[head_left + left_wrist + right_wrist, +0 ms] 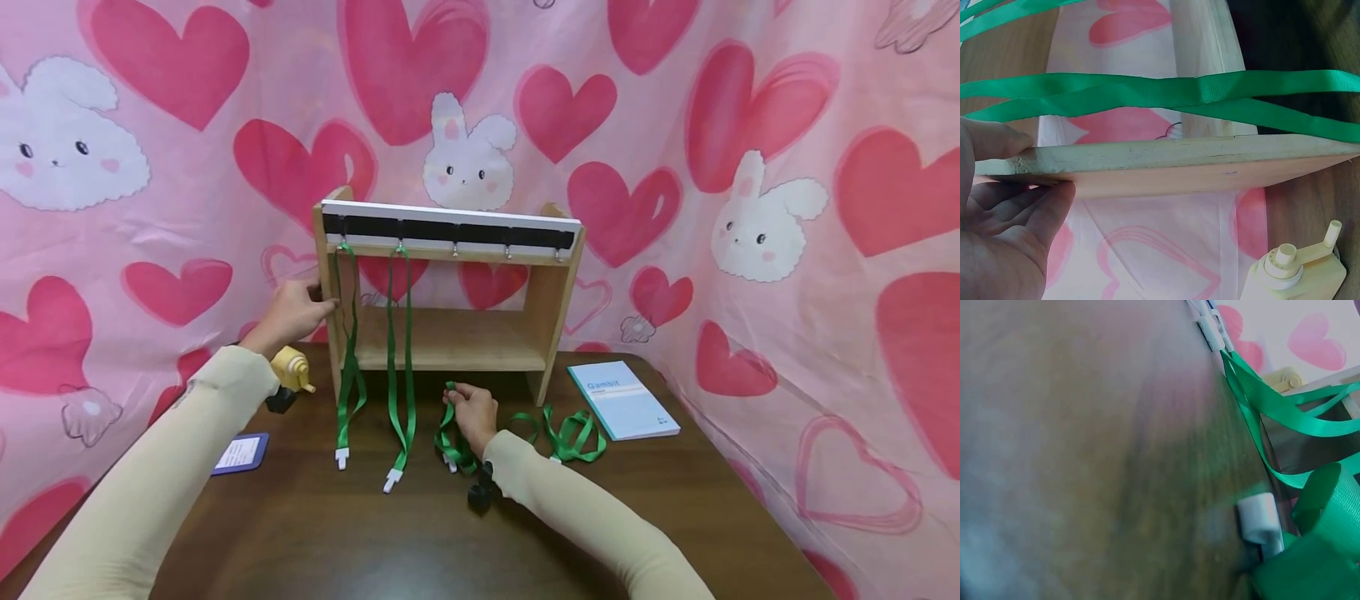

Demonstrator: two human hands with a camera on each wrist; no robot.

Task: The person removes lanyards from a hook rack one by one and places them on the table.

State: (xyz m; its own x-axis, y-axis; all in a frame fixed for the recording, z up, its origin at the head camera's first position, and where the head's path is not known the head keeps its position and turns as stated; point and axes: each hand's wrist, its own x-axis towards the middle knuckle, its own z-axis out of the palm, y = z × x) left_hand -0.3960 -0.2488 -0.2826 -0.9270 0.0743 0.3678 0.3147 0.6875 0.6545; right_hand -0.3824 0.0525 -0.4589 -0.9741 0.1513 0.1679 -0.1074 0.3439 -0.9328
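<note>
My left hand (292, 312) grips the left side panel (1166, 159) of a small wooden rack (450, 340), thumb on one face and fingers on the other. My right hand (476, 417) pinches a bunched green lanyard (446, 442) between thumb and fingertips, low in front of the rack. Its white clip (1259, 517) shows beside the green loops in the right wrist view; the hand itself is not visible there. From the two leftmost hooks hang a green lanyard (345, 392) and another green lanyard (401, 400), white clips downward. A loosely coiled green lanyard (576, 437) lies right of my right hand.
Three bare hooks (508, 250) line the right part of the rack's black strip (480, 233). On the right lies a light-blue book (624, 400). A yellow crank device (291, 368) and a blue-framed card (242, 452) are at left on the brown table (345, 542).
</note>
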